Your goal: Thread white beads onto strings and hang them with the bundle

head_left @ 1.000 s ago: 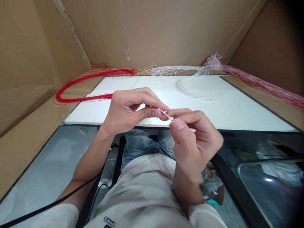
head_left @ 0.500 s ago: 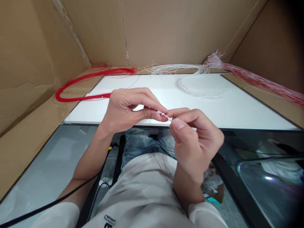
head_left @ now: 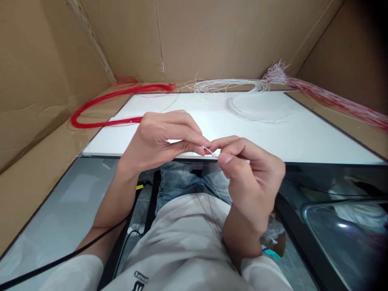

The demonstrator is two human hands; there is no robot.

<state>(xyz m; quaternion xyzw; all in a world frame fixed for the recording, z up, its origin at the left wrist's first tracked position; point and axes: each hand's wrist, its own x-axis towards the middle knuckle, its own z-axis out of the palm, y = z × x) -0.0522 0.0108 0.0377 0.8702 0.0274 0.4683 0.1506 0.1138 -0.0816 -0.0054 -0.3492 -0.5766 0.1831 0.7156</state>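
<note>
My left hand (head_left: 160, 139) and my right hand (head_left: 250, 178) meet fingertip to fingertip above the front edge of a white board (head_left: 303, 137). Between them sits a tiny white connector (head_left: 209, 151), pinched by thumb and forefinger of both hands. A thin red wire (head_left: 201, 202) runs from the fingertips down over my lap and shirt. How the wire joins the connector is hidden by my fingers.
Cardboard walls (head_left: 212, 36) enclose the board. A looped red wire bundle (head_left: 100, 107) lies at the left, white wires (head_left: 242, 99) at the back middle, red-and-white wires (head_left: 327, 101) along the right. A black cable (head_left: 60, 262) crosses bottom left. A glossy dark surface (head_left: 342, 234) is at the right.
Both hands have shifted slightly down and toward me, still pinching the connector. The view has tilted a little, so the board and wires sit higher.
</note>
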